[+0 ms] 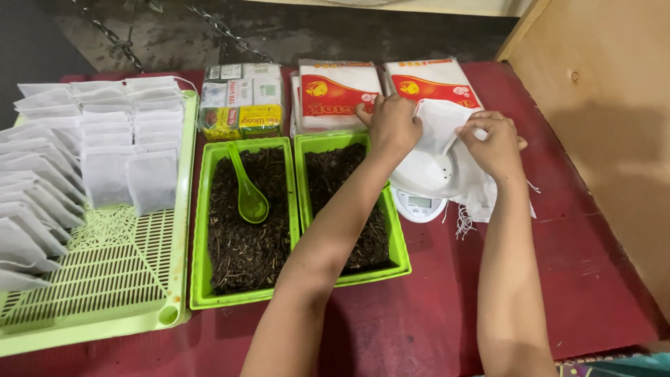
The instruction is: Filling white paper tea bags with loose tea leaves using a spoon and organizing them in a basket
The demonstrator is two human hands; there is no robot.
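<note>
Landmark: the scale [417, 202].

1. Slatted tray [105, 279], far left of the scale: rows of filled white sachets [105, 139], overlapped, likely to save room.
2. Left tub [241, 216], dark dried leaf, with a green spoon [250, 192] lying bowl-up in it, handy for scooping.
3. Small boxes [241, 101], behind that tub.
4. Right tub [349, 209], same leaf, touching the scale's left edge.
5. Our left hand [391, 126], above the scale, pinching one edge of an empty bag [440, 122].
6. White dish [426, 171], on the scale, under the bag's mouth.
7. Our right hand [497, 143], pinching the opposite edge; we judge the two grips spread the bag open.
8. Red-and-white packs [384, 87], behind the scale.
9. Spare bags [481, 199] with strings, just right of the scale.
</note>
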